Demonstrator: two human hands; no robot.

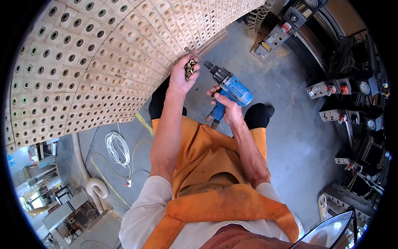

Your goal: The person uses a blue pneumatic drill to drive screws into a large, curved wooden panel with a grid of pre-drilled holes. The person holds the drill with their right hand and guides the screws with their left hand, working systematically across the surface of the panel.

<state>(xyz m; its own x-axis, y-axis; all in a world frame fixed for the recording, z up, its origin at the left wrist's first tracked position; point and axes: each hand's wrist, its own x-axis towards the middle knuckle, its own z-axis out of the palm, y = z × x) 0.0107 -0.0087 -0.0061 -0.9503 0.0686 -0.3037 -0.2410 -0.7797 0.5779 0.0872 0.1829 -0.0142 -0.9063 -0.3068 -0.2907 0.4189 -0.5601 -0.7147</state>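
Observation:
My left hand [178, 79] is half curled, palm up, around several small brass-coloured threaded inserts [190, 71]. Its fingertips lie by the long thin bit [195, 55] of a blue power driver [238, 91]. My right hand [230, 110] is wrapped around the driver's handle, a finger near the trigger. The bit points up and left, its tip at the lower edge of a big wooden panel [99, 54] made of blocks with rows of round holes. Dark-ringed metal inserts sit in many holes at the left; other holes show bare wood. Whether the tip touches the panel, I cannot tell.
A coiled white cable [117, 147] and a ribbed hose [83, 166] lie on the grey floor at the left. Machines with switch boxes [275, 37] and gauges line the right side. A coiled air hose [257, 18] hangs at the top.

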